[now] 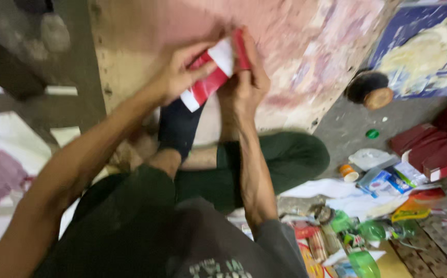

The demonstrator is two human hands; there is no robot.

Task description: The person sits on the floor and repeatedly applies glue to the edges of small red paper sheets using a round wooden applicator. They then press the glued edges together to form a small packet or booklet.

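Basically, left hand (180, 74) and right hand (246, 85) are both pinching a red-and-white paper wrapper (213, 74) between them; keeping edges aligned probably helps the fold.

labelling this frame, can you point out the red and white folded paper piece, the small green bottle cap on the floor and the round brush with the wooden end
red and white folded paper piece (209, 82): head view, on its red middle band.
small green bottle cap (372, 134): head view, on its top face.
round brush with wooden end (369, 90): head view, where the dark bristles meet the wood.
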